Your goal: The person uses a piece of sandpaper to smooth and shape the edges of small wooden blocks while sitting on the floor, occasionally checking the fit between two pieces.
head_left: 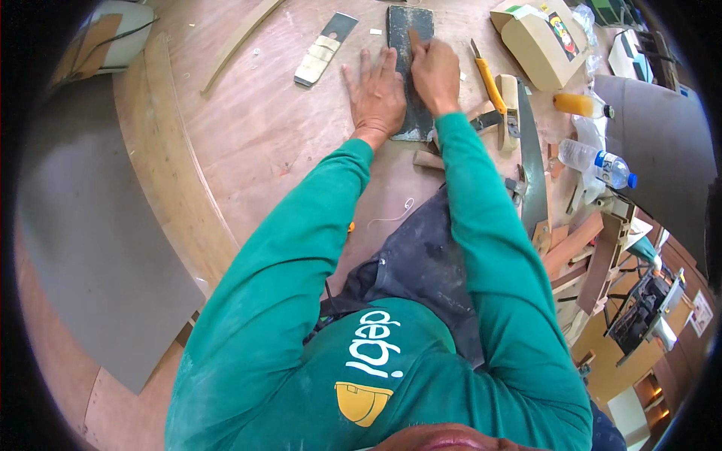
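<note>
A long dark slab (411,124), whitish with dust at its near end, lies on the pale wooden worktop. My left hand (378,94) rests flat beside and partly over its left edge, fingers stretched out and nothing gripped. On the slab's far half, my right hand (436,75) is closed in a fist around a thin brown strip (414,39), whose end pokes out past the fingers. The rest of the strip is hidden in the grip. To the left lies a flat metal blade (342,27) with a cream wrapping round its lower part.
Right of my hands lie an orange-handled knife (490,84), a wooden block-like tool (508,124) and a saw blade (532,161). Farther right are a cardboard box (535,52), a juice bottle (577,105) and a water bottle (598,161). A curved wooden strip (239,43) lies far left.
</note>
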### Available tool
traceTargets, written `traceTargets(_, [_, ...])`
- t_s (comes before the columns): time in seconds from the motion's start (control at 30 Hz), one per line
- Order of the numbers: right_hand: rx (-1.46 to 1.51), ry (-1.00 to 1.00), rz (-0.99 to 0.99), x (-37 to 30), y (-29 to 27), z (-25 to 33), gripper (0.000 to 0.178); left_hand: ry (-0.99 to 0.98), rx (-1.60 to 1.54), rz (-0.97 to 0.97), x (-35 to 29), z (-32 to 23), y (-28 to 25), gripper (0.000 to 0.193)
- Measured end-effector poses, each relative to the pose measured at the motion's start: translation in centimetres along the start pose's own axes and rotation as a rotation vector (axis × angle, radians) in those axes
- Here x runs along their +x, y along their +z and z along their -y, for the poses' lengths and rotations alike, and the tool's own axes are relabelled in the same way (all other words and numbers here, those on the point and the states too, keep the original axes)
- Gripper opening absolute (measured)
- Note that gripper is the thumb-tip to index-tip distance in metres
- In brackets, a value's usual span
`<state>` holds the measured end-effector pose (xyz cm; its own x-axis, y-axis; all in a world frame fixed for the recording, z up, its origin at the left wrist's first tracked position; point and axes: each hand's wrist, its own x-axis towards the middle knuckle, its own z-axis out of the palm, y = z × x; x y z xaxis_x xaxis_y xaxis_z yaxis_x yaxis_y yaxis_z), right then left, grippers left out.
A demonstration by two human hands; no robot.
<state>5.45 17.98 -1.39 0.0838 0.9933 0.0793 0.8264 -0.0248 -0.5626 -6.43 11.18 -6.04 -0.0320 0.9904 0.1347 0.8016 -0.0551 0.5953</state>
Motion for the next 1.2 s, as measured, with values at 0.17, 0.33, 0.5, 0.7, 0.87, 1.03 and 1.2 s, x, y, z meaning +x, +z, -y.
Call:
traceTargets(0.17, [0.027, 0.128, 0.040, -10.1, -2.0, 0.6, 0.017, -0.012, 0.026, -0.024, 0.1, 0.4, -0.3, 0.059])
traceTargets(0.33, [-0.045, 0.033, -0.005, -1.6, -1.1, 0.5, 0.024, 0.012, 0.010, -0.017, 0.2, -0.4, -0.1, 0.059])
traceTargets(0.5, [-0.014, 0.042, 0.025, -1.6, -0.1, -0.2, 0.024, 0.006, 0.005, -0.017, 0.0, 0.0, -0.4, 0.059])
traceTargets(0.7, [-0.011, 0.121, 0.035, -9.9, -1.9, 1.0, 0.020, -0.007, 0.000, -0.041, 0.0, 0.5, -0.3, 0.060])
traceTargets(0.87, [-0.056, 0.012, -0.038, 0.4, -0.4, 0.6, 0.024, 0.027, -0.022, -0.028, 0.2, -0.5, 0.0, 0.059])
traceTargets(1.03, [-0.032, 0.066, 0.036, -8.4, -1.1, 0.2, 0.019, -0.002, 0.017, -0.034, 0.0, 0.7, -0.1, 0.059])
traceTargets(1.2, [-0.032, 0.063, 0.006, -8.5, -1.3, 0.4, 0.017, 0.003, 0.022, -0.032, -0.1, 0.4, -0.3, 0.059])
